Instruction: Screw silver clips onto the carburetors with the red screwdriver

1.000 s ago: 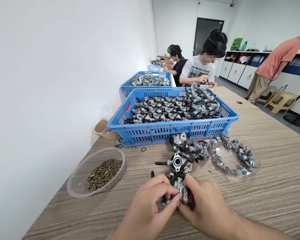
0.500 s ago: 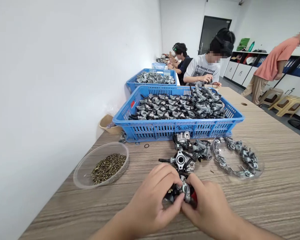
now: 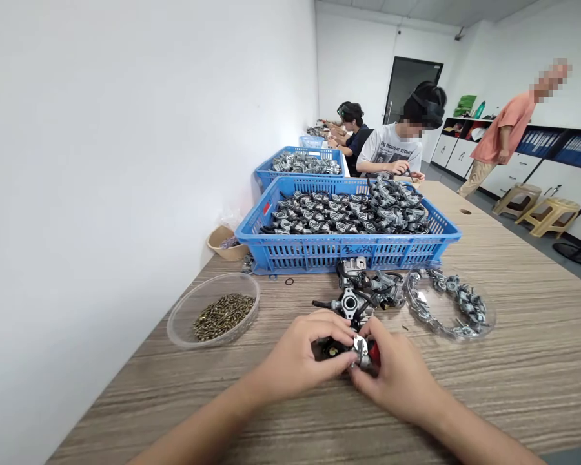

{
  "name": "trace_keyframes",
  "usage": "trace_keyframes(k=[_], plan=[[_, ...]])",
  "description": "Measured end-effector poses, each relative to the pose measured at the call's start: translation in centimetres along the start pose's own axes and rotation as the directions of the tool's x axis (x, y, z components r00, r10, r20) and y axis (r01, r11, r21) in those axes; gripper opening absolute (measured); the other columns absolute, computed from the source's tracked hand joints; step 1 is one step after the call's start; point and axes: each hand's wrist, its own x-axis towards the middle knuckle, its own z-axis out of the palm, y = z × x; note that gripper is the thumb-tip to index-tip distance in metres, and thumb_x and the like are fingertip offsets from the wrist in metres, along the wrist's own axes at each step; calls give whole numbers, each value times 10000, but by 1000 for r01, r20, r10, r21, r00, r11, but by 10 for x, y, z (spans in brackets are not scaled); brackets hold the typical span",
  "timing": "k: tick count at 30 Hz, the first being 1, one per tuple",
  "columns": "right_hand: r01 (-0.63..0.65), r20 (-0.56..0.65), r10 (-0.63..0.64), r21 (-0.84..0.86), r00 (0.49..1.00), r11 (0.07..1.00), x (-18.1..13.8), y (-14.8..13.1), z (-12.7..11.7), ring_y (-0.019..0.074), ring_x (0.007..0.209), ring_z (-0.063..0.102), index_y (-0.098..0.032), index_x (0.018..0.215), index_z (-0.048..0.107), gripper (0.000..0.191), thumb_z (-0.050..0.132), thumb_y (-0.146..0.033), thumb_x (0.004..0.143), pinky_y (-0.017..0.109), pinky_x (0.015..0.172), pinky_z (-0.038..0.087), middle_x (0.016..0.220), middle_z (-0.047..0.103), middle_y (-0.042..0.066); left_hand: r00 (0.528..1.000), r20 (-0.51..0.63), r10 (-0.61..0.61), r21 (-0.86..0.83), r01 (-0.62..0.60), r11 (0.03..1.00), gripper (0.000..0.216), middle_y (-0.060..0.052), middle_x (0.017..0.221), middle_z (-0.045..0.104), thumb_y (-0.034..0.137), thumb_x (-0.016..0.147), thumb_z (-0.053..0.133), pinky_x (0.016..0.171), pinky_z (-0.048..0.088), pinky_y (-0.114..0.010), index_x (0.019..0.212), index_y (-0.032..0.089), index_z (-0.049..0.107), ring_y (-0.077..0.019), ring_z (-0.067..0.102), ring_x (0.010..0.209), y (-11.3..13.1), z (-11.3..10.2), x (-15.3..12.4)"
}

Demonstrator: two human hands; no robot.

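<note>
A small metal carburetor [image 3: 361, 352] with black and red parts is held low over the table between both my hands. My left hand [image 3: 303, 352] grips its left side, thumb and fingers closed around it. From the right, my right hand [image 3: 399, 371] pinches it, partly covering a red part. A flat silver face with small holes points up at me. Just beyond my fingers lie several more carburetors [image 3: 349, 303], with black hoses. My hands hide much of the held one's underside.
Ahead stands a blue crate [image 3: 295, 248] piled with carburetors. Left is a clear tub [image 3: 177, 323] of small brass parts; right, a clear round tray [image 3: 489, 326] of metal parts. A black O-ring [image 3: 289, 281] lies near the crate. A co-worker [image 3: 390, 148] sits beyond.
My view has tilted up slightly. The carburetor has turned in my hands, so its silver face shows more plainly. A person in an orange shirt stands further left and more upright.
</note>
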Motion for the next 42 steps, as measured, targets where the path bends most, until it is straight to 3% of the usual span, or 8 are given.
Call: trace_keyframes(k=[3,7,13,23,30,35,37,42], plan=[[0,-20,0,-9,1000,1000,0,0,2,195,605,604,-254,1040,544,228,635,-392,883,283,614,253,683,671,-33,993,36,-115,1,115,993,67,-38,1039,891,230,925,849,985,633,-394,947,266,901,-255,811,1101,5,-2,3],[-4,-46,3,-27,999,1000,-2,0,5,192,598,605,-255,1010,530,218,651,-384,883,283,612,232,680,675,-27,988,26,-154,101,151,983,92,-11,1031,886,218,928,843,957,605,-409,920,288,901,-243,801,1018,16,0,4],[-27,-67,25,-40,997,999,-2,-1,8,208,643,624,-258,996,504,226,649,-374,868,283,621,229,714,687,-13,995,-51,-82,249,92,964,144,-14,965,825,158,989,734,912,579,-396,927,252,823,-243,716,1017,25,11,-4],[-40,-58,41,4,997,999,3,-5,8,170,572,514,-271,950,472,228,660,-343,845,282,586,237,623,563,-77,993,-113,29,412,20,911,158,-52,1017,719,115,1055,533,855,546,-400,983,214,632,-253,651,975,40,27,-13],[-22,-36,24,36,999,999,3,-4,7,153,608,517,-265,965,486,243,706,-294,865,268,596,274,675,595,-76,982,-176,65,514,35,857,157,-46,979,727,181,1078,526,837,551,-359,979,217,642,-228,684,925,35,1,-2],[-56,-13,58,104,998,993,-3,-1,-3,179,634,562,-241,1322,498,551,785,-303,855,268,616,345,676,547,-103,982,-173,81,712,68,699,162,-37,904,748,192,1043,523,780,534,-350,929,214,635,-227,713,868,11,-22,3],[-75,-8,76,98,997,992,-9,2,-9,183,624,555,-234,1375,490,599,787,-321,862,271,613,361,663,514,-111,982,-167,83,745,70,663,149,-35,906,761,182,1021,543,777,535,-343,913,214,641,-225,723,871,5,-27,4],[-107,-113,110,35,987,994,-26,30,-24,182,583,528,-235,1279,563,354,597,-468,1014,281,588,371,637,488,-92,965,-209,161,746,51,664,146,-19,873,744,172,1004,561,747,520,-327,897,212,653,-196,684,786,13,-32,5]])
